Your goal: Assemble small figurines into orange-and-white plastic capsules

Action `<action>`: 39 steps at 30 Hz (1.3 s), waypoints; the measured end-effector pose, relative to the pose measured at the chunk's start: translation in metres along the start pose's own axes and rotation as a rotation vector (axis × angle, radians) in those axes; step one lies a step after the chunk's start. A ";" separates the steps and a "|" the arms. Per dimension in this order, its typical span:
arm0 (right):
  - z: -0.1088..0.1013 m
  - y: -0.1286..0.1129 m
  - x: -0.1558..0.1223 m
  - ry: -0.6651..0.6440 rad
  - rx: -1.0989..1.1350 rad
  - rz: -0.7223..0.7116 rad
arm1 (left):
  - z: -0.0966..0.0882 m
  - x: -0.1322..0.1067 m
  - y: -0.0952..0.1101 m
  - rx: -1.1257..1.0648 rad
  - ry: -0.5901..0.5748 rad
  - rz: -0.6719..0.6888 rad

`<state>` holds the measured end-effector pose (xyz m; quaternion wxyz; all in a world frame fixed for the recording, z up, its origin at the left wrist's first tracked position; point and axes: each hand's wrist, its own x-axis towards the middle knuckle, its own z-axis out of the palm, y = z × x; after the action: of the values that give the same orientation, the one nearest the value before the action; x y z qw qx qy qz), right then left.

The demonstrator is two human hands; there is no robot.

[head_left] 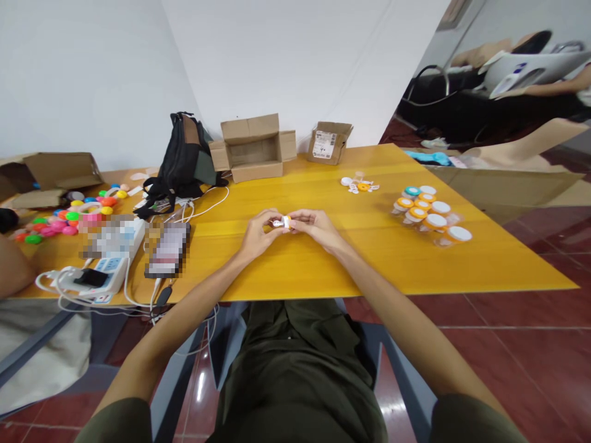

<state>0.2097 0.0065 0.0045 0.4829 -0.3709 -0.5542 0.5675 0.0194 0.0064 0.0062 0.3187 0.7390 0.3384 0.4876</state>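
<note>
Above the middle of the table, my left hand (261, 234) and my right hand (319, 229) meet at a small white and orange piece (287, 222). It looks like a small cap with a white part bearing dark marks; its exact kind is too small to tell. The fingers of both hands are pinched on it from either side. Farther off to the right lie several loose small parts (359, 185), white and orange, some with dark print. At the right stands a group of clear small jars (435, 223) with orange, white and teal lids.
A yellow table (295, 271) carries an open cardboard box (255, 161), a smaller box (329, 143) and a black backpack (184, 154) at the back. Left are a phone (168, 249), a power strip (104, 277), cables and colourful balls (58, 227). Another person's arm (13, 264) shows far left.
</note>
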 end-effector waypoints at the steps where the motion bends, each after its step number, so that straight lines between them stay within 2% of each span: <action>1: 0.000 0.000 0.000 -0.004 -0.002 0.001 | 0.000 0.000 0.000 0.002 -0.002 0.006; 14: 0.002 -0.008 -0.002 -0.043 0.001 0.047 | -0.003 -0.001 -0.001 0.101 -0.013 0.109; 20: 0.003 -0.007 -0.002 -0.047 0.015 0.025 | -0.002 -0.002 0.000 0.113 -0.016 0.085; 28: 0.003 -0.004 -0.002 -0.030 -0.059 -0.114 | -0.002 0.000 0.009 0.219 -0.056 -0.004; 39: 0.007 -0.001 -0.005 -0.016 -0.234 -0.311 | -0.002 -0.002 0.012 0.050 -0.087 -0.136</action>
<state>0.2040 -0.0005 0.0057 0.5139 -0.3300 -0.6707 0.4208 0.0195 -0.0019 0.0154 0.3469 0.7425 0.3856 0.4238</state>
